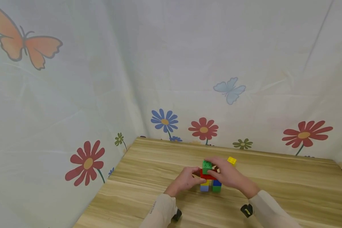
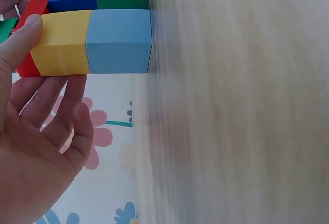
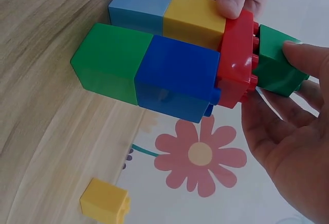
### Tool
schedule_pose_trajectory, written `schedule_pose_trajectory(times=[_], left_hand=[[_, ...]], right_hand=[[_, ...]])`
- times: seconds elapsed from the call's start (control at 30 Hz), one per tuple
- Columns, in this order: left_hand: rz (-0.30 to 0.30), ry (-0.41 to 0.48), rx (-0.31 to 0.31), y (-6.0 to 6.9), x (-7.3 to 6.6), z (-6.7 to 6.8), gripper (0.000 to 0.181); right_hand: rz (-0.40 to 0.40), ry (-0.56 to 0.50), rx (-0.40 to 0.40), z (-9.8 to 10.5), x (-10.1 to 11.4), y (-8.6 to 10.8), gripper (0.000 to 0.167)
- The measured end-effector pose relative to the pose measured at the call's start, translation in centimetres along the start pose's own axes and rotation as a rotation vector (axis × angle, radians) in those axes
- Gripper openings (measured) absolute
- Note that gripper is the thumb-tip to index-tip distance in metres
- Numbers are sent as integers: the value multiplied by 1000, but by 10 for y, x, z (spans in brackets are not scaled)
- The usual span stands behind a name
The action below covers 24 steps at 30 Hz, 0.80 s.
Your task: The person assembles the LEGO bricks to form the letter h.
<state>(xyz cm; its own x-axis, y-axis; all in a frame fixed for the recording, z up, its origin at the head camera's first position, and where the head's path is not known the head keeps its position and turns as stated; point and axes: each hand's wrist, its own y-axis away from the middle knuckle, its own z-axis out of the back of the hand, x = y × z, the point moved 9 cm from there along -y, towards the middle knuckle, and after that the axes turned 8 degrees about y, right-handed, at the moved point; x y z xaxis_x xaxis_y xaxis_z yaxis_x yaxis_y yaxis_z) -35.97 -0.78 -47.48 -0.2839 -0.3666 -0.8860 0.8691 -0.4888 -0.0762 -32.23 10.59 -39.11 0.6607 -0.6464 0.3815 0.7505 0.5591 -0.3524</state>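
Note:
A small arch of toy building bricks stands on the table. One leg is a yellow brick point(image 2: 64, 41) on a light blue brick point(image 2: 119, 41); the other is a dark blue brick point(image 3: 177, 72) on a green brick point(image 3: 110, 62). Across both legs lies a long red brick point(image 3: 236, 59). My left hand point(image 1: 187, 178) grips the yellow-and-red corner between thumb and fingers. Above the red brick, my right hand point(image 1: 228, 172) pinches another green brick point(image 1: 207, 167). Red studs show beside this brick; whether it is fully seated I cannot tell.
A loose yellow brick point(image 1: 231, 161) lies on the wooden table point(image 1: 154, 158), behind and right of the arch. A cloth backdrop point(image 1: 188, 63) with printed flowers and butterflies rises past the table's far and left edges. Black straps point(image 1: 246, 210) hang near both wrists.

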Motion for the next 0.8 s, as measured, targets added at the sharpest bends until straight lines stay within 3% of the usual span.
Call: schedule_pose_trajectory(times=[0.53,0.8], left_hand=[[-7,-7,-3,-1,0,-1,26],[-10,1,8,-1,-2,-1,27]], right_hand=[[-56,-11,46,-5,0,-2,48],[-56,33,32,-9,-2,-3,53]])
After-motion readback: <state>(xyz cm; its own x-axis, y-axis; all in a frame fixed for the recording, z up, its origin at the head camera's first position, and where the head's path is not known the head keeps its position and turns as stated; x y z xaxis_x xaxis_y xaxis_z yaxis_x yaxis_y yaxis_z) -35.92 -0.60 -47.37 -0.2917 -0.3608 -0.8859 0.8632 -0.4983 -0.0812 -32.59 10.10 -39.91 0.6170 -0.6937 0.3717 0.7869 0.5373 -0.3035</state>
